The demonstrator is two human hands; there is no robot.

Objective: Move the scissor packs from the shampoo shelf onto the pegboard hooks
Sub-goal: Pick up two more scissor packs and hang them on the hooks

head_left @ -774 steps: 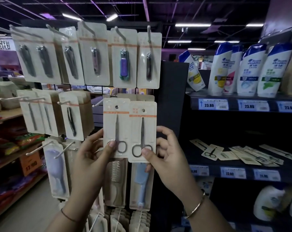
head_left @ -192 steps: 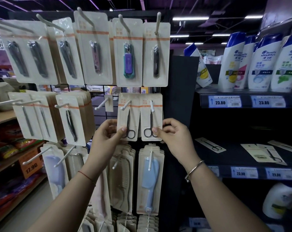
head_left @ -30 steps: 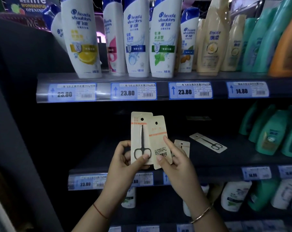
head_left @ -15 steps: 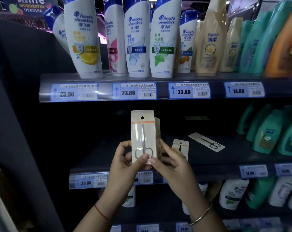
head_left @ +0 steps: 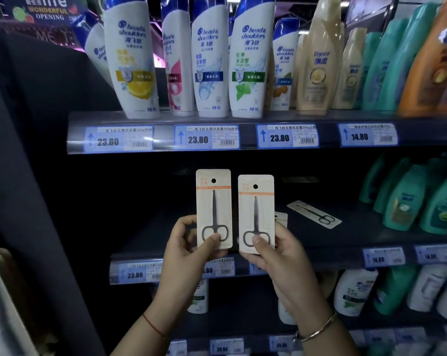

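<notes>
I face the dark shampoo shelf [head_left: 345, 240]. My left hand [head_left: 184, 250] pinches one scissor pack [head_left: 213, 201] upright by its lower end, thumb on the scissor handles. Beside it, my right hand [head_left: 273, 255] pinches a second scissor pack [head_left: 255, 206] the same way, front side towards me. Both cards show a hang hole and an orange stripe at the top. A third scissor pack [head_left: 313, 214] lies flat on the shelf to the right. Another pack [head_left: 281, 219] peeks out behind my right hand. The pegboard is out of view.
White shampoo bottles [head_left: 209, 60] stand on the upper shelf above blue price tags [head_left: 207, 137]. Green bottles [head_left: 417, 199] fill the right end of the middle shelf. More bottles [head_left: 356, 289] stand on the shelf below. A dark side panel [head_left: 37, 176] rises at the left.
Half a second ago the two packs overlapped, one behind the other. Now they are apart, side by side, one in each hand, and the second pack shows its front.
</notes>
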